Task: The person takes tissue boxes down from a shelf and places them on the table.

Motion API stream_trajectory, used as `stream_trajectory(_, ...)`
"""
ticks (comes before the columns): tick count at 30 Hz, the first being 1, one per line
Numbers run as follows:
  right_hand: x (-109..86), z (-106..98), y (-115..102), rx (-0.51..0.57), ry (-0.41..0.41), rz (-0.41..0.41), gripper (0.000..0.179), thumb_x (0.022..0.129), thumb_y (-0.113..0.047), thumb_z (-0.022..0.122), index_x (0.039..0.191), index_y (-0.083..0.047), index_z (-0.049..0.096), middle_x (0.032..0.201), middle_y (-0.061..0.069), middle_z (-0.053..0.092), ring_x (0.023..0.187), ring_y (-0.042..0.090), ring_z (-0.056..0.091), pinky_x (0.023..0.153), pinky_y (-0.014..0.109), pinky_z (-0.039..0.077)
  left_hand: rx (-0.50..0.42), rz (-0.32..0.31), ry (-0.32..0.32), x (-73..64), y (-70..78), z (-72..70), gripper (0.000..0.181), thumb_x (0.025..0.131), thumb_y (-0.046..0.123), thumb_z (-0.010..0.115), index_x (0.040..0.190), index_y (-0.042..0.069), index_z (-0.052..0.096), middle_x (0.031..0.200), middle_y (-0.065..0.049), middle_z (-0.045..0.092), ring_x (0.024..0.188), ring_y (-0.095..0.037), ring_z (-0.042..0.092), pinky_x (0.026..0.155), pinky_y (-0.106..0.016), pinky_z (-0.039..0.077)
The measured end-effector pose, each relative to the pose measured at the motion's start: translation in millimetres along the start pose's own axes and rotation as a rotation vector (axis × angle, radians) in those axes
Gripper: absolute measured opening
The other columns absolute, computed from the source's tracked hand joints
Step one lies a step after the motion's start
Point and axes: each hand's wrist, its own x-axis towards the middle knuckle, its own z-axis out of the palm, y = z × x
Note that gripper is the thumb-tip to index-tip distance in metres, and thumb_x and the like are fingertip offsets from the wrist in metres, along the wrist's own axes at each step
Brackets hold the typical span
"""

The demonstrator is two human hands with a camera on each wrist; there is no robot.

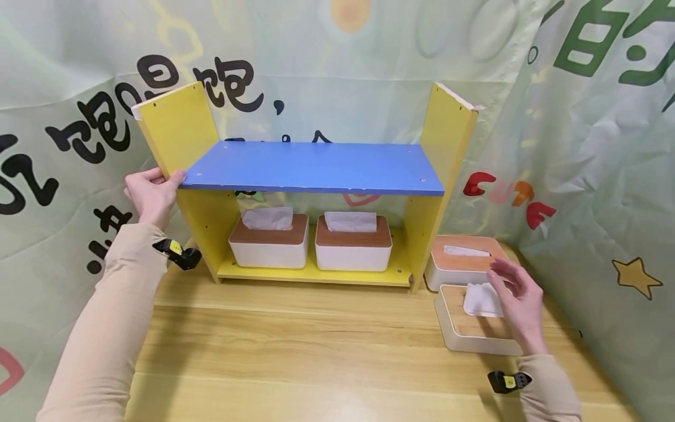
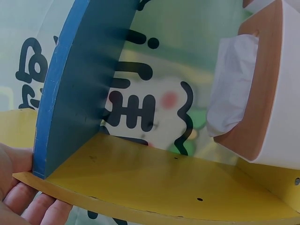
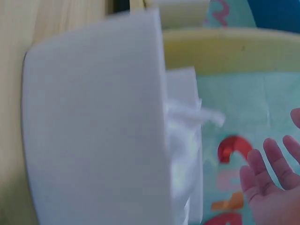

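A yellow shelf (image 1: pixel 456 140) with a blue middle board (image 1: pixel 316 167) stands upright at the back of the table. My left hand (image 1: pixel 153 193) grips the front edge of its left side panel, thumb by the blue board's corner and fingers curled behind, as the left wrist view also shows. At the right, my bare right hand (image 1: pixel 519 296) hovers over a white tissue box (image 1: pixel 453 328) with a wooden lid, fingers spread and loosely bent, holding nothing. Behind that box is a second tissue box (image 1: pixel 437 275), beside the shelf's right panel.
Two more tissue boxes, the left one (image 1: pixel 269 255) and the right one (image 1: pixel 353 258), sit side by side on the shelf's bottom board. Wood-grain tabletop (image 1: pixel 295 346) spreads in front. A printed cloth (image 1: pixel 596 193) hangs behind and along both sides.
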Motion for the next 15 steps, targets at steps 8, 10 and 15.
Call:
stream_trajectory(8,-10.4,25.4,-20.4,0.126,-0.096,-0.044,0.027,0.091,0.008,0.066,0.117,0.009,0.068,0.096,-0.017,0.075,0.086,-0.006,0.068,0.078,0.005,0.052,-0.006,0.021,-0.002,-0.9,-1.3,0.1,0.053,0.090,0.025,0.074,0.137,0.006,0.060,0.048,0.037,0.043,0.150,0.003,0.019,0.113,-0.016,0.039)
stream_trajectory(10,-13.6,31.4,-22.9,0.167,-0.139,-0.067,0.026,0.091,0.008,0.065,0.117,0.009,0.068,0.097,-0.014,0.076,0.088,-0.005,0.069,0.079,0.006,0.052,-0.003,0.023,0.000,-0.8,-1.2,0.0,0.053,0.090,0.025,0.074,0.137,0.006,0.060,0.049,0.037,0.043,0.149,0.003,0.021,0.112,-0.017,0.040)
stream_trajectory(15,-20.1,45.0,-24.8,0.251,-0.251,-0.118,0.028,0.093,0.008,0.063,0.120,0.003,0.069,0.103,-0.009,0.076,0.094,-0.001,0.071,0.083,0.009,0.054,-0.002,0.019,-0.002,-0.4,-1.2,0.3,0.053,0.090,0.026,0.074,0.137,0.006,0.060,0.052,0.035,0.044,0.151,-0.002,0.017,0.117,-0.016,0.030)
